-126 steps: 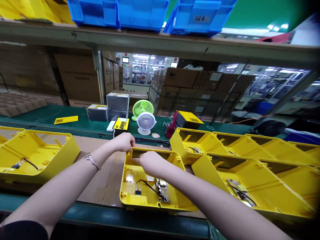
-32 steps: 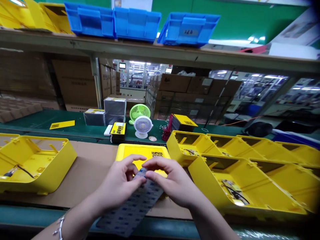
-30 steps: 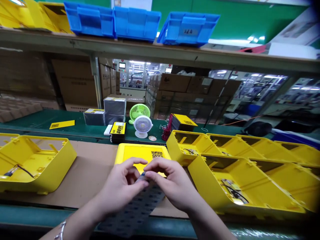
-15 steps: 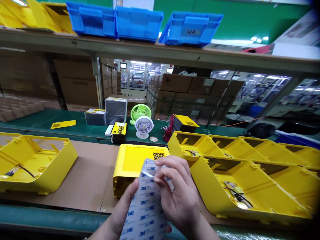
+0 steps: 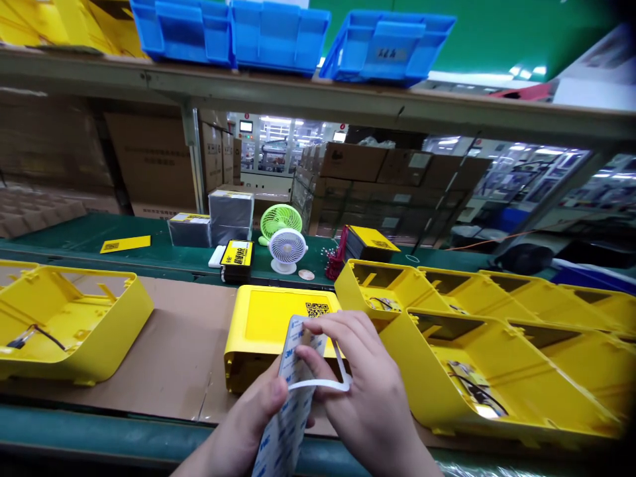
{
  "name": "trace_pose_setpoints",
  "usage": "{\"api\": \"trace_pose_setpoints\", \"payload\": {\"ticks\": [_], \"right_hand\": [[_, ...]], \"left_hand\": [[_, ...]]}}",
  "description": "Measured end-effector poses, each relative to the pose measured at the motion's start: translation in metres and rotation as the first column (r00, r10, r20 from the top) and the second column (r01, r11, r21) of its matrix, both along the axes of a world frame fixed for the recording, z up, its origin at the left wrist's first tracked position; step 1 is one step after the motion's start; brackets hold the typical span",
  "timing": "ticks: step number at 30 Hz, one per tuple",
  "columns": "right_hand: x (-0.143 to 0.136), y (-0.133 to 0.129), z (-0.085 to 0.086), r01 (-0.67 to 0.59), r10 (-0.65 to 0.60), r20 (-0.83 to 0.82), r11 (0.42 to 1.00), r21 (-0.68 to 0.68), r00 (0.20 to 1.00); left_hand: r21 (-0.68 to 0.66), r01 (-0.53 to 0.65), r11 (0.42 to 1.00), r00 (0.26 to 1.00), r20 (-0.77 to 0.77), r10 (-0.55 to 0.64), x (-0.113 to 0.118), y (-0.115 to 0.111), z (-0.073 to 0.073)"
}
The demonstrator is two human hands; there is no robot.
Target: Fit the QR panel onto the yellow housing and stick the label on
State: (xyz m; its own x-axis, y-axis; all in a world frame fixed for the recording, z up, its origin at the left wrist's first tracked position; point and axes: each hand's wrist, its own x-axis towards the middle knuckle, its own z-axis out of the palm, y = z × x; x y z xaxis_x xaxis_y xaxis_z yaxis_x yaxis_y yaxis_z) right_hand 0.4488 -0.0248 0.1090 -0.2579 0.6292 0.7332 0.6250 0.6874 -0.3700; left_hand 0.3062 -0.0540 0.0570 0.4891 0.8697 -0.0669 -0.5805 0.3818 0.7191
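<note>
My left hand (image 5: 256, 411) is closed on an adhesive-backed sheet (image 5: 284, 424) with printed 3M backing paper, its thumb along the near side. The sheet stands tilted in front of a yellow plastic housing (image 5: 278, 308) with a QR code on top. A narrow white strip (image 5: 322, 383) has come loose from the sheet and bends in a loop toward my right hand (image 5: 368, 384). That hand is closed on the strip, with the index fingertip at the sheet's upper edge and the thumb against its face. Part of the strip is hidden behind the fingers.
Open yellow housings with wires inside stand at left (image 5: 74, 324) and in rows at right (image 5: 477, 371). Behind are a white fan (image 5: 287, 248), a green fan (image 5: 281, 218) and a stack of yellow-and-black labels (image 5: 237, 258). Blue bins (image 5: 387, 50) line the shelf above.
The white strip has lifted away from the sheet into a wider loop. The sheet has turned more edge-on, and my right hand has shifted slightly right.
</note>
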Motion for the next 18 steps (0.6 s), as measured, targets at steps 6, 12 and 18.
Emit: {"api": "trace_pose_setpoints", "payload": {"ticks": [6,12,18], "right_hand": [[0.001,0.001,0.002,-0.049,0.039,-0.053,0.982,-0.181,0.998],[0.001,0.002,-0.003,-0.034,0.027,-0.042,0.983,-0.179,0.999],[0.013,-0.009,-0.009,-0.227,0.227,-0.095,0.974,0.014,0.969]], "left_hand": [[0.073,0.0,0.997,0.989,-0.149,0.011,-0.004,-0.001,0.009],[-0.054,0.078,0.995,0.982,-0.168,-0.086,-0.007,0.0,0.005],[-0.094,0.141,0.986,0.954,0.278,-0.11,-0.012,0.017,0.019]]}}
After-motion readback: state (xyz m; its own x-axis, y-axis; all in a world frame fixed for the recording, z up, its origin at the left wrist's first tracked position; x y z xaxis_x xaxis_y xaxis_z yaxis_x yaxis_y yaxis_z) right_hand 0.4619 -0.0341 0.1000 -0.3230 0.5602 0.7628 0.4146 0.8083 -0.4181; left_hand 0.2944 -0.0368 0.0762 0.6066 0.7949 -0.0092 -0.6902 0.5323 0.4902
